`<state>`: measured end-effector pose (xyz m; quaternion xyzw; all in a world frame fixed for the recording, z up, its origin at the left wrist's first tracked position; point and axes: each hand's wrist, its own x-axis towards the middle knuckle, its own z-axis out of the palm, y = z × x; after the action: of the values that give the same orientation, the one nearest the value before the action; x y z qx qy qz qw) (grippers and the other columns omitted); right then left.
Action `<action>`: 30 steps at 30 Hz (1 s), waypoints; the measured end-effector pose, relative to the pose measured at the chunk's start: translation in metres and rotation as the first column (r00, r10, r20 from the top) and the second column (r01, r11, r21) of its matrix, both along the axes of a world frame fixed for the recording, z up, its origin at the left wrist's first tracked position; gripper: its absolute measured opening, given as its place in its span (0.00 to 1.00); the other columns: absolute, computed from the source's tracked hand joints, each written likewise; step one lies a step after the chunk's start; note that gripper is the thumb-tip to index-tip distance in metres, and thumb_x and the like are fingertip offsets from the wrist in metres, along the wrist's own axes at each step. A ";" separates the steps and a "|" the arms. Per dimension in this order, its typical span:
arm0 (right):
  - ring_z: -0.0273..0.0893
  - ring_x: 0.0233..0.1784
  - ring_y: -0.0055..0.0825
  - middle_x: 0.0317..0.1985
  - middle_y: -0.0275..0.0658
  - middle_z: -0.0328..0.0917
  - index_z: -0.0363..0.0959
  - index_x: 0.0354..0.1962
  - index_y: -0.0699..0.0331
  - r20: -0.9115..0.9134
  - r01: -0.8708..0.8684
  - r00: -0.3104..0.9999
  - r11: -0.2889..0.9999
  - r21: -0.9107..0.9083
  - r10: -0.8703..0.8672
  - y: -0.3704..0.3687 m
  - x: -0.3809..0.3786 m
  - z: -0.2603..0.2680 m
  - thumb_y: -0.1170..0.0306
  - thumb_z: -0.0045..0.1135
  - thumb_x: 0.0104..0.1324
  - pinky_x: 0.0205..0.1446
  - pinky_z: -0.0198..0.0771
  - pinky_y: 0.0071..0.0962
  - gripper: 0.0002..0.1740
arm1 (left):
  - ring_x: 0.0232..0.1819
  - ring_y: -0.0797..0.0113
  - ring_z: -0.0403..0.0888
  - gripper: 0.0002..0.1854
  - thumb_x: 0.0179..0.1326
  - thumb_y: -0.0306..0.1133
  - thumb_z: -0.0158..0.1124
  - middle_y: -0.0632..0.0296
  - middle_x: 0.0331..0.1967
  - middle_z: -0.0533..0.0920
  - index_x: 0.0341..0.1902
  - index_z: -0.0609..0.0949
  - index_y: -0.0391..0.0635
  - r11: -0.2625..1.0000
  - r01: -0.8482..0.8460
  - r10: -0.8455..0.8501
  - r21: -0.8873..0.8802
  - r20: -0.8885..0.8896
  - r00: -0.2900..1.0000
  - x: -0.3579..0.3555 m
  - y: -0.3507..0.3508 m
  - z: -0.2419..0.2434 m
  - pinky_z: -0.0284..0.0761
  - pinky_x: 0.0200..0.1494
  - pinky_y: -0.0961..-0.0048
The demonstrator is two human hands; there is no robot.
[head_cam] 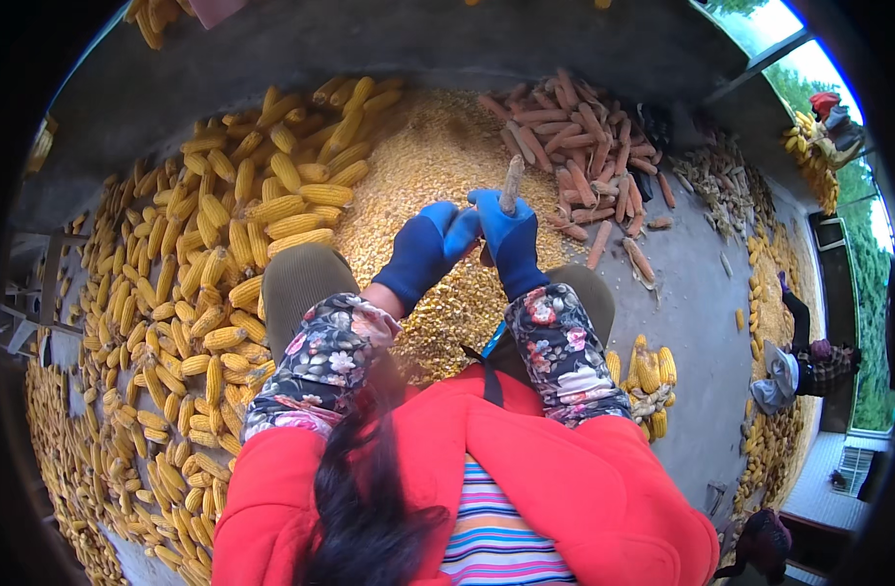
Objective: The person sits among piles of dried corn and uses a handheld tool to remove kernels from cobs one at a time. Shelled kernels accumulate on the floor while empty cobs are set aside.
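My right hand (pixel 507 233), in a blue coated work glove, is closed around a corn cob (pixel 512 184). The cob's pale, bare-looking end sticks up out of the fist. My left hand (pixel 434 238), gloved the same way, is close beside the right, its fingers bent towards it. What lies between the two hands is mostly hidden. Beneath both hands spreads a heap of loose yellow corn kernels (pixel 425 168), which runs down between my knees. Whole yellow ears of corn (pixel 220 212) are piled to the left. Reddish stripped cobs (pixel 576 139) are heaped on the right.
Dry husks (pixel 719 176) lie beyond the cobs on the grey floor (pixel 660 308). A bunch of ears (pixel 649 373) sits by my right side. Another person (pixel 806 370) is at the far right among more corn. A wooden frame (pixel 48 282) stands far left.
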<state>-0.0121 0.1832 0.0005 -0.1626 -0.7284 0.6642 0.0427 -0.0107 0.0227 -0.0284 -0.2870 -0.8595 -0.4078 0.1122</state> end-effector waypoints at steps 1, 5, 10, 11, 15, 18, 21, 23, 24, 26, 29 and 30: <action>0.81 0.34 0.21 0.32 0.35 0.86 0.85 0.38 0.69 -0.030 -0.019 0.999 1.000 0.023 0.020 0.000 0.001 -0.001 0.67 0.66 0.65 0.40 0.76 0.27 0.12 | 0.38 0.49 0.82 0.17 0.72 0.44 0.60 0.45 0.42 0.85 0.42 0.81 0.39 0.990 0.033 -0.049 -0.135 -0.116 0.992 -0.003 -0.003 -0.003 0.76 0.43 0.60; 0.82 0.35 0.22 0.32 0.35 0.86 0.86 0.40 0.69 -0.198 -0.077 0.977 0.997 -0.012 0.073 -0.002 -0.001 -0.012 0.66 0.65 0.65 0.43 0.77 0.26 0.13 | 0.29 0.68 0.77 0.23 0.75 0.48 0.52 0.59 0.30 0.85 0.31 0.81 0.41 0.820 -0.363 -0.060 0.443 0.696 0.715 -0.018 -0.004 -0.019 0.72 0.35 0.68; 0.81 0.32 0.22 0.31 0.36 0.86 0.86 0.38 0.70 -0.169 0.019 0.985 0.996 -0.083 -0.032 0.012 -0.011 -0.014 0.66 0.65 0.65 0.38 0.75 0.26 0.13 | 0.41 0.72 0.81 0.25 0.74 0.52 0.60 0.59 0.41 0.85 0.49 0.83 0.37 0.746 -0.324 -0.118 0.581 0.595 0.795 -0.010 -0.003 -0.006 0.76 0.47 0.72; 0.81 0.31 0.22 0.30 0.35 0.86 0.86 0.38 0.69 -0.141 0.046 0.988 0.995 -0.090 -0.058 0.013 -0.012 -0.013 0.66 0.65 0.65 0.37 0.74 0.26 0.13 | 0.44 0.69 0.81 0.27 0.73 0.52 0.61 0.57 0.45 0.85 0.54 0.82 0.36 0.793 -0.210 -0.068 0.572 0.426 0.902 -0.007 -0.004 -0.009 0.77 0.50 0.71; 0.78 0.27 0.21 0.26 0.34 0.83 0.85 0.36 0.69 -0.083 0.080 0.992 0.988 -0.134 -0.092 0.015 -0.011 -0.002 0.64 0.65 0.64 0.33 0.71 0.26 0.14 | 0.46 0.44 0.84 0.33 0.67 0.60 0.63 0.41 0.43 0.85 0.54 0.82 0.38 0.987 -0.101 0.080 0.127 0.160 0.984 0.009 0.005 0.017 0.78 0.49 0.58; 0.76 0.27 0.20 0.25 0.32 0.81 0.84 0.33 0.69 -0.069 0.083 0.993 0.989 -0.127 -0.092 0.010 -0.006 0.005 0.64 0.65 0.65 0.32 0.70 0.26 0.13 | 0.41 0.42 0.82 0.19 0.71 0.48 0.62 0.46 0.41 0.83 0.51 0.81 0.43 0.998 -0.034 0.046 -0.060 0.214 0.976 0.005 -0.001 0.005 0.78 0.44 0.58; 0.75 0.28 0.18 0.25 0.30 0.80 0.83 0.33 0.68 -0.103 0.018 0.994 0.996 -0.084 -0.027 0.010 -0.002 0.005 0.65 0.65 0.65 0.32 0.70 0.25 0.13 | 0.33 0.58 0.80 0.13 0.75 0.43 0.57 0.55 0.28 0.79 0.42 0.82 0.46 0.979 -0.015 -0.025 0.203 0.193 0.981 -0.005 -0.005 -0.011 0.73 0.33 0.64; 0.74 0.29 0.17 0.26 0.30 0.80 0.83 0.34 0.68 -0.228 0.016 0.974 1.000 -0.011 -0.018 0.003 0.002 0.003 0.65 0.66 0.66 0.33 0.70 0.25 0.12 | 0.29 0.68 0.77 0.15 0.75 0.43 0.56 0.62 0.24 0.76 0.37 0.82 0.46 0.921 -0.135 -0.086 0.365 0.529 0.844 -0.013 -0.009 -0.019 0.70 0.30 0.67; 0.74 0.29 0.16 0.26 0.29 0.79 0.83 0.34 0.68 -0.287 0.020 0.958 0.999 0.026 -0.012 0.002 0.002 0.000 0.65 0.66 0.66 0.33 0.70 0.25 0.12 | 0.28 0.77 0.71 0.20 0.76 0.46 0.54 0.71 0.23 0.74 0.31 0.81 0.46 0.851 -0.286 -0.135 0.439 0.711 0.690 -0.012 -0.005 -0.017 0.66 0.30 0.71; 0.78 0.32 0.18 0.31 0.32 0.83 0.85 0.40 0.68 -0.204 0.009 0.979 1.000 0.028 -0.003 0.007 0.000 -0.002 0.66 0.63 0.68 0.36 0.73 0.24 0.13 | 0.28 0.78 0.72 0.22 0.76 0.49 0.55 0.72 0.24 0.76 0.31 0.81 0.45 0.840 -0.303 -0.192 0.450 0.769 0.610 -0.011 -0.005 -0.010 0.67 0.32 0.74; 0.78 0.32 0.19 0.31 0.32 0.83 0.85 0.39 0.69 -0.161 0.046 0.986 0.999 -0.021 -0.049 0.013 -0.008 -0.008 0.65 0.64 0.67 0.37 0.73 0.24 0.13 | 0.35 0.72 0.79 0.24 0.76 0.52 0.57 0.64 0.34 0.84 0.43 0.84 0.40 0.799 -0.308 -0.172 0.516 0.687 0.706 -0.011 -0.005 -0.014 0.73 0.42 0.72; 0.76 0.31 0.18 0.29 0.31 0.82 0.84 0.36 0.68 -0.158 0.070 0.984 0.996 -0.061 -0.079 0.012 -0.011 -0.005 0.64 0.65 0.66 0.36 0.72 0.26 0.13 | 0.38 0.68 0.81 0.25 0.76 0.52 0.57 0.62 0.37 0.85 0.47 0.84 0.38 0.807 -0.251 -0.115 0.535 0.558 0.822 -0.005 -0.003 -0.012 0.75 0.44 0.70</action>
<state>-0.0231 0.1956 -0.0049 -0.1371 -0.6976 0.6927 0.1214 -0.0161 0.0195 -0.0406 -0.0716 -0.6945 -0.7142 -0.0491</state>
